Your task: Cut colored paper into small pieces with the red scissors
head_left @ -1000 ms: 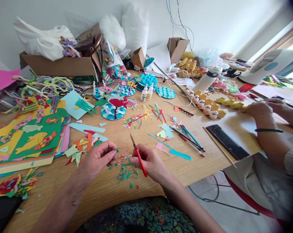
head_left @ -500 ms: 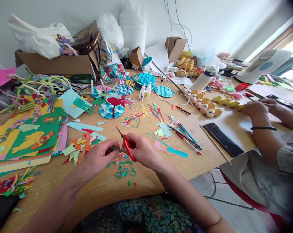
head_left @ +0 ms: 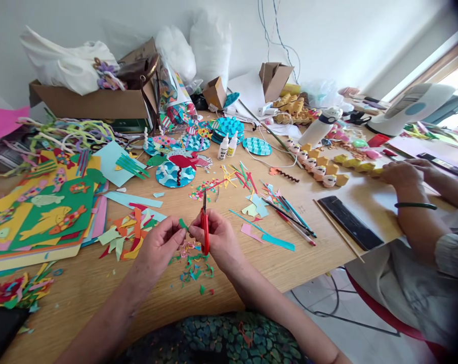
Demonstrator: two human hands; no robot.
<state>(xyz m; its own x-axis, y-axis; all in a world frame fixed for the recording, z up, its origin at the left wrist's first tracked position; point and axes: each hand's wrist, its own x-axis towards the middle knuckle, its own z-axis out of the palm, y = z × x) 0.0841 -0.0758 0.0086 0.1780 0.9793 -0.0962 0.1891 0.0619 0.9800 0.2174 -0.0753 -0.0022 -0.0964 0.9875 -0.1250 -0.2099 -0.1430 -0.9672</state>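
Observation:
My left hand (head_left: 165, 236) pinches a small piece of green paper (head_left: 182, 223) between thumb and fingertips. Close beside it, my right hand (head_left: 218, 236) is closed on a pair of red-handled scissors (head_left: 205, 230), whose dark blades point up and away from me. The right fingertips meet the left ones near the lower end of the green piece; whether they also grip it I cannot tell. Below both hands, small paper scraps (head_left: 194, 268) in green, blue and red lie on the wooden table (head_left: 247, 280).
Coloured offcuts (head_left: 135, 227) and stacked paper with fish cutouts (head_left: 57, 212) lie to the left. Glue bottles (head_left: 223, 147) stand beyond my hands. Pens (head_left: 291, 215), a black phone-like slab (head_left: 350, 222) and a wooden stick (head_left: 337, 227) lie rightward. A co-worker's hands (head_left: 407, 174) are at far right.
The scissors have swung from pointing up-left to nearly upright. The green piece shows more clearly above my left fingertips, and my hands have come slightly closer together.

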